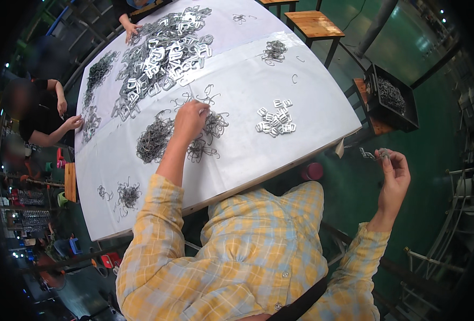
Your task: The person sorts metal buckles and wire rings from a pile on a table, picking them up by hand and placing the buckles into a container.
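My left hand (190, 122) reaches over the table among thin bent wire hooks, its fingers drawn together; whatever they pinch is hidden. Beside it lie a dense dark pile of wire hooks (152, 143) and a looser pile (214, 126), with scattered hooks just beyond the fingertips. Out past the table's right edge, my right hand (394, 176) is raised, thumb and fingers closed on a small metal buckle (366, 154) that sticks out to the left. Between the hands, a small heap of flat silvery buckles (276, 119) rests on the white-covered table (242, 155).
A large heap of metal buckles (165, 61) covers the far table. Smaller hook piles lie at near left (128, 195) and far right (274, 51). A black crate (391, 99) of metal parts stands on a wooden stool at right. Co-workers' hands (74, 122) work along the left and far edges.
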A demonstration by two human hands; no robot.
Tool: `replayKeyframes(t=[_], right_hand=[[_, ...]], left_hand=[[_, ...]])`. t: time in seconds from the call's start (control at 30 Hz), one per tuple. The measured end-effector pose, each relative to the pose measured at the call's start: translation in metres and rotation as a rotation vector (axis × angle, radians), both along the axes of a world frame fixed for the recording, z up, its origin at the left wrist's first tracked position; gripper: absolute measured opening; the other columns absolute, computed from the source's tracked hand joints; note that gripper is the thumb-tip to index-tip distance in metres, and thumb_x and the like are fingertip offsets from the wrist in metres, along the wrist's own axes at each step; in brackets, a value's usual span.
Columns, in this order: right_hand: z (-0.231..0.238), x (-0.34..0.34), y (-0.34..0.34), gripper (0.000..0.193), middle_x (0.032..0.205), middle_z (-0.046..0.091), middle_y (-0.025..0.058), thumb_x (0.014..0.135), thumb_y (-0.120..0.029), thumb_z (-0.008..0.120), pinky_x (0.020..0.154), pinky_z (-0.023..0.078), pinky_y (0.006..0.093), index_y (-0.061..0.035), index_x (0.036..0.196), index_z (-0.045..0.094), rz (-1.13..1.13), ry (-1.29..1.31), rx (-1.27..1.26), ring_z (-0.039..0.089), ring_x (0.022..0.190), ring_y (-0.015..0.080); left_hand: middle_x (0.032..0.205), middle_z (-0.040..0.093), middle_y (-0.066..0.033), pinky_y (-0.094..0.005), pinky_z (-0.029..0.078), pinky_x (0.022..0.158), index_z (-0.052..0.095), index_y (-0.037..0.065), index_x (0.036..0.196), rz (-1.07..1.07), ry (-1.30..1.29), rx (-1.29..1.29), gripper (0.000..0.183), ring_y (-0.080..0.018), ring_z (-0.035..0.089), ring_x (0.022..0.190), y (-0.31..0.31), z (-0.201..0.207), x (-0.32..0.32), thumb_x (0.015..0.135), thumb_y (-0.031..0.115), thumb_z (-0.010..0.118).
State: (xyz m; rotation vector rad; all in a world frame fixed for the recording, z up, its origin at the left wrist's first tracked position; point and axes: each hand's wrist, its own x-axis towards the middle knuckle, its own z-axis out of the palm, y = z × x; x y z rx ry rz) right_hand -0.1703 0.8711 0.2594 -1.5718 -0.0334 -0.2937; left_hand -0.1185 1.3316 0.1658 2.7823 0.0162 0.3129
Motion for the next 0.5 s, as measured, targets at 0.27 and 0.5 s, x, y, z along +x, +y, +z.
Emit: replayKeyframes(t=[0.27, 0.5], right_hand=[[0.007, 0.007, 0.024, 0.009, 0.097, 0.060, 0.0087, 0.086, -0.004, 0.060, 0.088, 0.044, 0.0265, 0.0010, 0.091, 0.054, 0.076, -0.016, -0.011, 0.058, 0.092, 0.0141], [0.008, 0.004, 0.059, 0.009, 0.094, 0.060, 0.0060, 0.084, -0.003, 0.062, 0.082, 0.044, 0.0228, 0.0003, 0.091, 0.056, 0.138, 0.016, -0.056, 0.056, 0.088, 0.0105]], left_hand=[[0.081, 0.066, -0.0152, -0.0390, 0.053, 0.067, 0.069, 0.004, 0.080, 0.246, 0.031, 0.293, 0.016, -0.0316, 0.065, 0.079, 0.022, -0.033, 0.091, 0.078, 0.008, 0.054], [0.087, 0.068, -0.0119, -0.0357, 0.054, 0.068, 0.070, 0.007, 0.083, 0.191, 0.203, 0.413, 0.017, -0.0272, 0.067, 0.084, 0.005, -0.009, 0.101, 0.079, 0.008, 0.053]])
